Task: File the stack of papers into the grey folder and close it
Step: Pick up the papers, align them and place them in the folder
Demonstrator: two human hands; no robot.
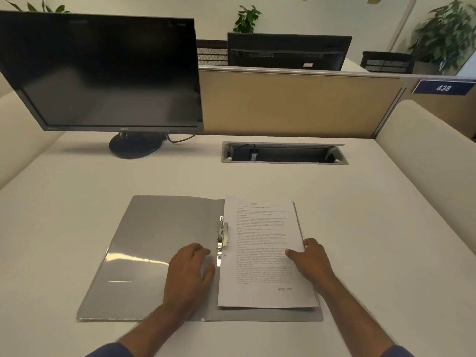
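Two hands: at an open folder [154, 243] flat on the desk [360, 215].
Papers [265, 253]: on the right leaf, long axis running away from the person, left edge beside the clip [223, 234].
Right hand [310, 261]: pinches the stack's right edge, thumb on top.
Left hand [189, 271]: fingers flat on the left leaf, just beside the clip, holding nothing.
Next, likely: seat the stack leftward under the clip; left hand nearer.

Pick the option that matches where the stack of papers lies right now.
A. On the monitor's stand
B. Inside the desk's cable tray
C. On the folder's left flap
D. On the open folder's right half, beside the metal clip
D: the stack of papers lies on the right half of the open grey folder, next to the metal clip, with the right hand gripping its right edge.
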